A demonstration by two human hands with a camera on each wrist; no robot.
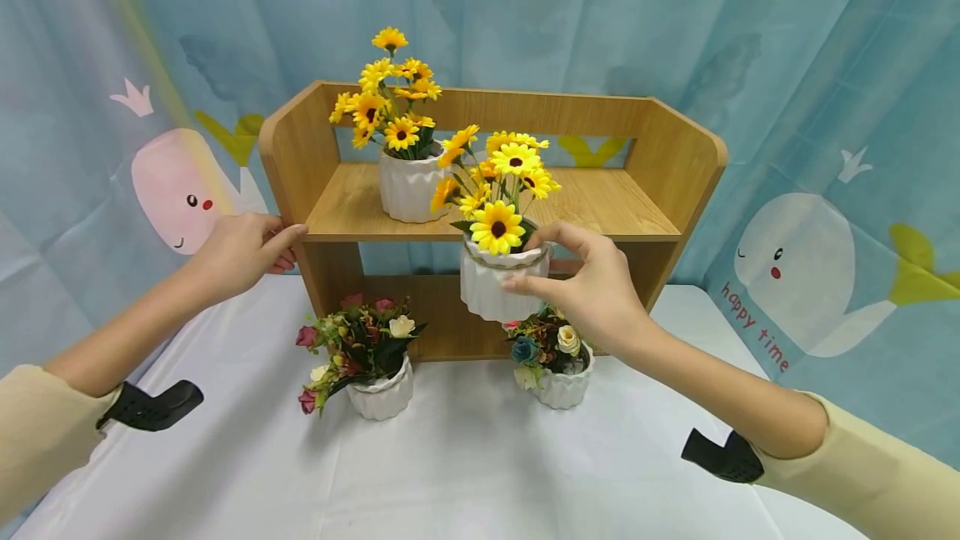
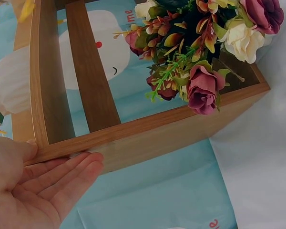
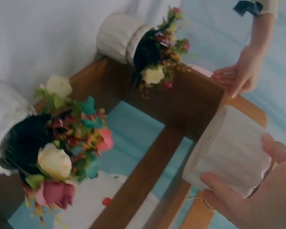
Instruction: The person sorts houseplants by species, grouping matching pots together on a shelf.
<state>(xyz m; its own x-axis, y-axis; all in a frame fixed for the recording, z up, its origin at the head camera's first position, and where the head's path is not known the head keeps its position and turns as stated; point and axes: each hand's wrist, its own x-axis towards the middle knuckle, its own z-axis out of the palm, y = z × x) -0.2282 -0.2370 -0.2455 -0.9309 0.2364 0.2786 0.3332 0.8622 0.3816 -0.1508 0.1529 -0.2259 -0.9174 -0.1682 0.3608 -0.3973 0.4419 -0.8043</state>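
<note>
My right hand pinches the rim of a white ribbed flowerpot of yellow artificial daisies, thumb outside and fingers at the rim. This pot hangs upright in front of the wooden shelf's upper board, its base lower than the board's front edge. In the right wrist view the same pot shows its side and base. My left hand touches the shelf's left side panel. Its thumb lies on the front edge and its fairly straight fingers lie along the outer face.
Another white pot of yellow daisies stands on the upper board, toward the left. On the white tablecloth, before the shelf, stand two white pots with mixed roses, one left, one right. A blue curtain hangs behind.
</note>
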